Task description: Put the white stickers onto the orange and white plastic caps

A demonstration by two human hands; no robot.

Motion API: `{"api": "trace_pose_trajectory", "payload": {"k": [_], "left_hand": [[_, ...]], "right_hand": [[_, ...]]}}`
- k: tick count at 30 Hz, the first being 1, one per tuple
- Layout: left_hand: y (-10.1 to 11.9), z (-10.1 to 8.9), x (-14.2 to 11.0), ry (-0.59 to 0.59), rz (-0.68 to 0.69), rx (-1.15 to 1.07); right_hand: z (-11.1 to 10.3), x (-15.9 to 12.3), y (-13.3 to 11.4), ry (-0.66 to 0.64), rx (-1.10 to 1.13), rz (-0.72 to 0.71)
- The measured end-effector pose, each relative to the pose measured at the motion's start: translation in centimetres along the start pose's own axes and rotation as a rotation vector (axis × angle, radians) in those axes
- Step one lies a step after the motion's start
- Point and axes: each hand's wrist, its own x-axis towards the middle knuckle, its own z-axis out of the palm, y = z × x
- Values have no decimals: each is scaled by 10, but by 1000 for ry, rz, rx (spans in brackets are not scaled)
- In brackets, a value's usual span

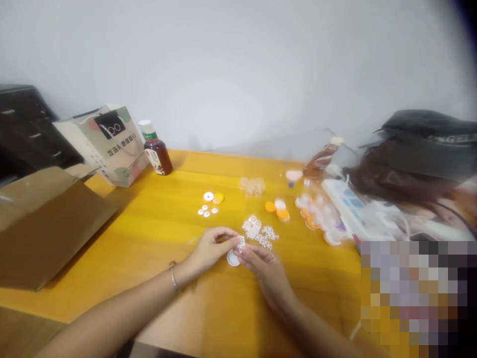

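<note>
My left hand [216,248] and my right hand [263,266] meet over the table, pinching a small white openwork piece [241,243] between their fingertips. Just beneath the fingers lies a round white lid-like disc [233,258], partly covered by them. Beyond my hands is a loose pile of white openwork pieces [253,227], like those in my fingers. Farther left sit a white ring [208,197], a yellow disc [218,198] and several small white discs [206,214]. Orange caps [282,214] lie to the right of the pile.
A cardboard box [52,223], a paper bag [115,144] and a dark bottle [158,151] stand on the left. Clear small cups [252,186] sit farther back. Bagged caps [316,211], a white power strip [354,209] and a dark bag [421,149] crowd the right side.
</note>
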Motion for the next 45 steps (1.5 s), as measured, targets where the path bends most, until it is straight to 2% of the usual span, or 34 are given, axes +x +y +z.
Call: {"api": "trace_pose_trajectory", "payload": {"k": [6,13,16,19,23,28,31,35,40,45], "left_hand": [[-1,-1,-1,-24,16,-34],[2,-11,-1,-218,84,-177],[3,-11,-2,-199,123,-98],[4,-11,2,-127,171,44],[5,-15,25,-37,210,336],[12,-10,76,-191,360,689],[10,0,101,-252,364,746],[0,8,118,-304,339,732],[2,-2,116,-265,331,667],[29,-22,91,-206,343,538]], "right_hand": [[-1,-1,-1,-6,-70,-17],[-2,-2,-5,-176,97,71],[-3,0,-6,-148,83,41],[-4,2,-7,-97,69,-6],[-5,4,-6,-27,57,-40],[-6,4,-6,13,32,-54],[-6,3,-10,54,28,-69],[-8,4,-12,70,24,-82],[-11,7,-14,43,19,-56],[-5,7,-34,-8,35,-59]]}}
